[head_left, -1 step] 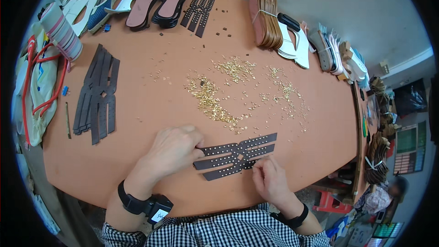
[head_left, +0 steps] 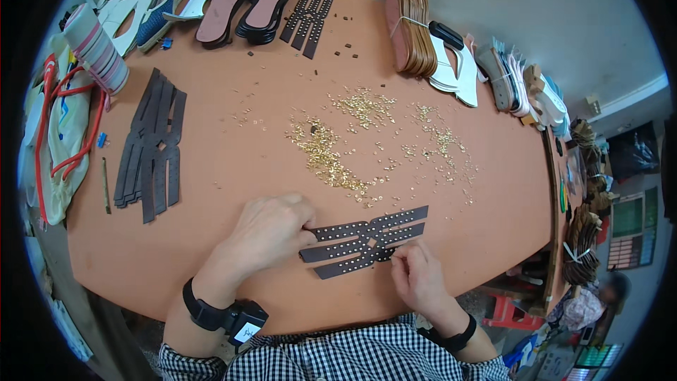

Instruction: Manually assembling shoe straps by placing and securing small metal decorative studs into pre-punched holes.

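Observation:
A dark brown studded shoe upper (head_left: 352, 245), cut into several strips around a small diamond hole, lies at the near middle of the table. My left hand (head_left: 273, 229) closes on the left end of its strips, fingers curled. At the upper's lower right strip, my right hand (head_left: 421, 275) is in a pinch that hides the strip's end; both thumb and fingertips are partly out of sight. Beyond the upper spread small gold-coloured studs (head_left: 326, 159), loose in several heaps.
Unstudded brown uppers (head_left: 151, 144) are stacked at left, beside a thin stick (head_left: 106, 185). Another studded upper (head_left: 307, 25) lies at the back, near pink-topped soles (head_left: 268, 3). A tied bundle of insoles (head_left: 410, 32) stands back right. A striped roll (head_left: 95, 49) and bag (head_left: 60, 134) line the left edge.

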{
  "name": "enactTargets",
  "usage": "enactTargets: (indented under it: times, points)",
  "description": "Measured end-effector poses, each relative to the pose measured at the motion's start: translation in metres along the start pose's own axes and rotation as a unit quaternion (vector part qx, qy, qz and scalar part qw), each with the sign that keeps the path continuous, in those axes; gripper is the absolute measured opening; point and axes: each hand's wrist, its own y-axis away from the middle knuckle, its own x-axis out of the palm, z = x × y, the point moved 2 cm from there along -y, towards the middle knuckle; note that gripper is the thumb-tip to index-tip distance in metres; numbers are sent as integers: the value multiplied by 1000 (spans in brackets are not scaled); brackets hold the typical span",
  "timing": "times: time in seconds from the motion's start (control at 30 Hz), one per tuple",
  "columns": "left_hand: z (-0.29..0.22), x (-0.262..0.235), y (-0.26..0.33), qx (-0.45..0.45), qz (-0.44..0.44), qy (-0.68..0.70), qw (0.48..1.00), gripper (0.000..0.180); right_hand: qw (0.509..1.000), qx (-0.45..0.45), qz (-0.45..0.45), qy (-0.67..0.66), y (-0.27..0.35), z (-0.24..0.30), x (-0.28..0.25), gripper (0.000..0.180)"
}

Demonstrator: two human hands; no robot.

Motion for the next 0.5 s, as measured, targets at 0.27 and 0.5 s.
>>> enactTargets:
  times: [0.27,0.5]
  points:
    - [-2,0,1,18,21,-30,999,21,998,46,-29,-15,8,-7,0,17]
    - [-1,-1,-3,23,17,-37,999,22,997,53,-52,-31,3,-15,-6,15]
